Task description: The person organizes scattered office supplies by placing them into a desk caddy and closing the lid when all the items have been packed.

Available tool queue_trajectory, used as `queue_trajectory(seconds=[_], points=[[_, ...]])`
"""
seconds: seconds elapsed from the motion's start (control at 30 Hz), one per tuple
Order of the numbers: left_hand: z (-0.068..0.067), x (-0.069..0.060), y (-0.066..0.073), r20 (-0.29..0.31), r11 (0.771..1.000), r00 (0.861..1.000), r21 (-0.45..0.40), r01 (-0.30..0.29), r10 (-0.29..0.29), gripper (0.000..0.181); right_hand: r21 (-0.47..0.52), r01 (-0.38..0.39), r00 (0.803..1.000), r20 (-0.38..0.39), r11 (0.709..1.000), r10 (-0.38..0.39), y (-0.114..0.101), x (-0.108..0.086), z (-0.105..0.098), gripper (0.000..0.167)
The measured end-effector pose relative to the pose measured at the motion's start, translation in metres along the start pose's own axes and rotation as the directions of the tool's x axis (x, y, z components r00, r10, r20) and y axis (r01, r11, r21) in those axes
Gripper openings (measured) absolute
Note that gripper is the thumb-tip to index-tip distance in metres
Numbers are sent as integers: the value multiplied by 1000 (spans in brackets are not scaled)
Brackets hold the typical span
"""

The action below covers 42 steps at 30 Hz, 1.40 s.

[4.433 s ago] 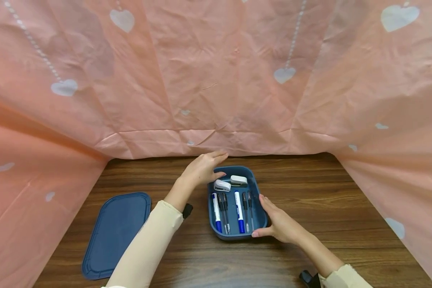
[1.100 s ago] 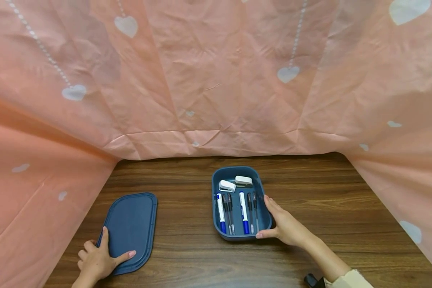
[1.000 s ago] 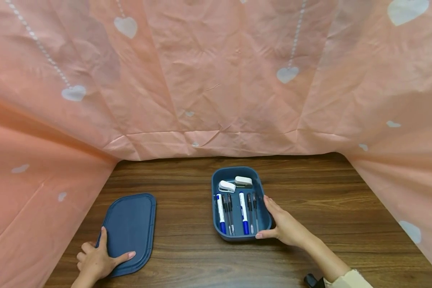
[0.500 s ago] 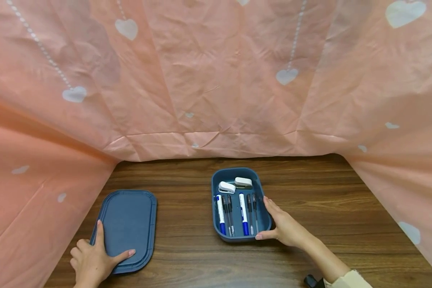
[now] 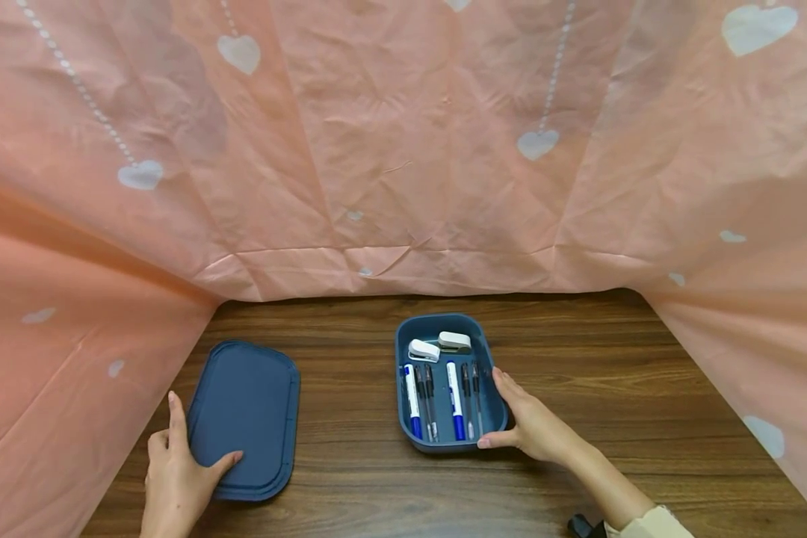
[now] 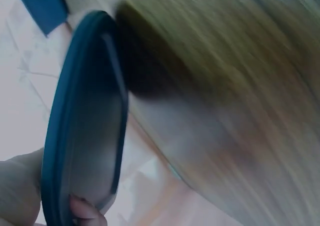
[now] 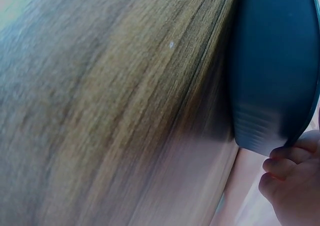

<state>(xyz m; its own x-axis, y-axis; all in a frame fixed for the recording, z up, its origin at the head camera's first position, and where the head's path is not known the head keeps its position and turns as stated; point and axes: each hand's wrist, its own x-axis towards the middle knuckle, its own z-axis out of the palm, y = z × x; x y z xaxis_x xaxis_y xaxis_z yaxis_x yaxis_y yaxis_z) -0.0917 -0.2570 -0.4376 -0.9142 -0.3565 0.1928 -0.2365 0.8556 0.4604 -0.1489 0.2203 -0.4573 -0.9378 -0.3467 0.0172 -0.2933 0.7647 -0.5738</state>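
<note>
On the left, my left hand (image 5: 178,474) holds the dark blue lid (image 5: 245,418) by its near left edge, with the thumb over its top face. In the left wrist view the lid (image 6: 85,126) is raised clear of the wood. A matching blue box (image 5: 403,430) sits on the table. My right hand (image 5: 541,422) grips its near right corner, thumb at the near rim and fingers along the right wall. Inside the box are a white stapler (image 5: 424,350), a second white stapler (image 5: 454,341), two white-and-blue markers (image 5: 454,400) and several black-and-clear pens (image 5: 466,396).
The wood-grain table (image 5: 350,478) spreads between lid and box. A pink cloth with white hearts (image 5: 403,149) encloses the table at the back and both sides. A black wrist device (image 5: 581,525) sits by the right sleeve (image 5: 648,523).
My left hand left the box and took hold of the lid. Over the last second the lid has risen and shifted slightly right and away. The right hand stays at the box corner.
</note>
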Motion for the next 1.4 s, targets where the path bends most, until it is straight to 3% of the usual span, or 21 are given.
queue_trajectory(seconds=[0.13,0.23,0.4,0.6,0.77,0.9,1.03,1.2,1.27,1.4], points=[[-1,-5,13,-69,998,998,-62,-17,12,125,3,2,1000,-1,1000,-2,0,0,1,114],[2,-8,19,-164,993,986,-102,-58,41,118,2,4,1000,-2,1000,-3,1,0,1,114],[8,-12,27,-335,979,936,-133,-155,103,104,1,3,1000,-3,1000,-3,1,-1,1,114],[11,-13,35,-455,959,869,-101,-266,193,78,4,2,1000,-3,1000,-2,0,0,2,114],[11,-10,40,-513,948,820,-34,-316,255,53,7,2,1000,-6,1000,-2,1,0,2,113],[12,-9,43,-557,937,785,-35,-348,271,35,10,-1,1000,-11,1000,1,1,0,2,113],[13,-8,46,-587,920,753,-33,-390,298,27,12,-2,1000,-13,1000,2,2,0,3,113],[12,-6,48,-634,894,700,-30,-447,329,22,8,0,1000,-12,1000,0,2,0,3,113],[12,-5,48,-642,886,686,-23,-463,343,20,10,0,1000,-13,1000,0,2,0,3,113],[12,-3,47,-624,876,683,7,-482,381,17,14,-4,1000,-12,1000,4,3,0,4,113]])
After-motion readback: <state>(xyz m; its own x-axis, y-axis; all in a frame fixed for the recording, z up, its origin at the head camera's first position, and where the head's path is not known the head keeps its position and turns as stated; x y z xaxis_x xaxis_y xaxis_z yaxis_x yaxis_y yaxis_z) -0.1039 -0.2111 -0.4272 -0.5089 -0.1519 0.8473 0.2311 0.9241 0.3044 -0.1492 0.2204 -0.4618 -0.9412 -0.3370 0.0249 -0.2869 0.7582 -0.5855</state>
